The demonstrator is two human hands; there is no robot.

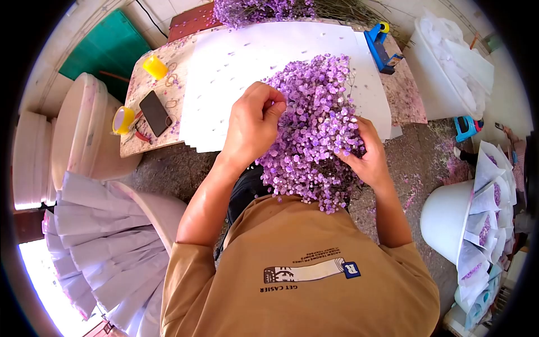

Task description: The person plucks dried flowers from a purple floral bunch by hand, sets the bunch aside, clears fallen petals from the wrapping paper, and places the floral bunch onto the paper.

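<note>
A large bunch of small purple flowers (317,123) lies over the front edge of the table and reaches down to my shirt. At its upper left side is my left hand (255,118), with thumb and index finger pinched together; what is between them, if anything, is too small to name. My right hand (368,154) holds the bunch from its right side, thumb on the blossoms. Beneath the flowers, white paper sheets (219,73) are spread in a stack on the table, with loose petals scattered on them.
On the table's left are a phone (155,113), yellow tape rolls (155,67) and rubber bands; a blue tape dispenser (382,50) stands at the right. More purple flowers (264,10) lie at the back. Tubs (446,213) with wrapped bouquets flank me.
</note>
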